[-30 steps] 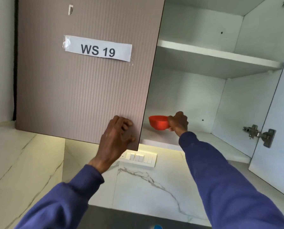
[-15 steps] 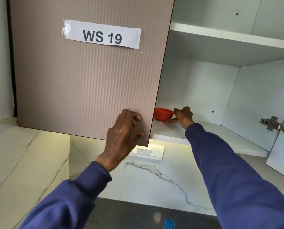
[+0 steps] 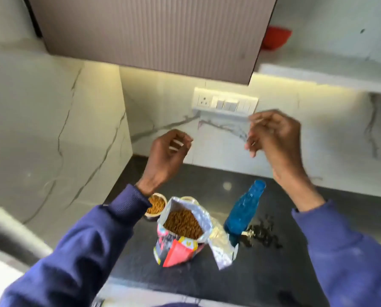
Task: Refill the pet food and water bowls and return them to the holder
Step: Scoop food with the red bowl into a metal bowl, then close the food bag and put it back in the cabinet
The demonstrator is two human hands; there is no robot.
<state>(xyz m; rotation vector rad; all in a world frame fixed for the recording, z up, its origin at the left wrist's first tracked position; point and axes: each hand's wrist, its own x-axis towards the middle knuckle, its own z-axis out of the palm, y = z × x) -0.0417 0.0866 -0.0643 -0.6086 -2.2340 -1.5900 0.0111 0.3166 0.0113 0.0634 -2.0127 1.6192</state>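
Dark, glossy countertop (image 3: 271, 273) below, white marble-veined backsplash (image 3: 331, 138) behind, lit warm from under the wall cabinet. Ribbed taupe cabinet door (image 3: 149, 32) up top, white switch panel (image 3: 225, 103) just beneath its lower edge. On the counter: an open pet food bag (image 3: 181, 229), foil top spread wide, brown kibble showing inside. Just behind it to the left, a small food bowl (image 3: 156, 206) filled with kibble, partly hidden by the left sleeve. A second bowl rim (image 3: 187, 198) peeking out behind the bag, contents hidden. To the right of the bag, a blue bottle (image 3: 244, 212) leaning, with a dark scatter of something at its base, too blurred to name. Up in the open cabinet, on the lower shelf (image 3: 324, 72), a red bowl (image 3: 276, 38), half hidden by the door edge. Now the change: view dropped from the cabinet to the counter since half a second ago. Left hand (image 3: 166, 158) off the cabinet door, hanging in the air above the counter, fingers loosely curled, holding nothing. Right hand (image 3: 273, 138) out of the cabinet and away from the red bowl, raised in front of the backsplash, fingers half curled and blurred, empty too. Red bowl left behind on the shelf, well apart from both hands.
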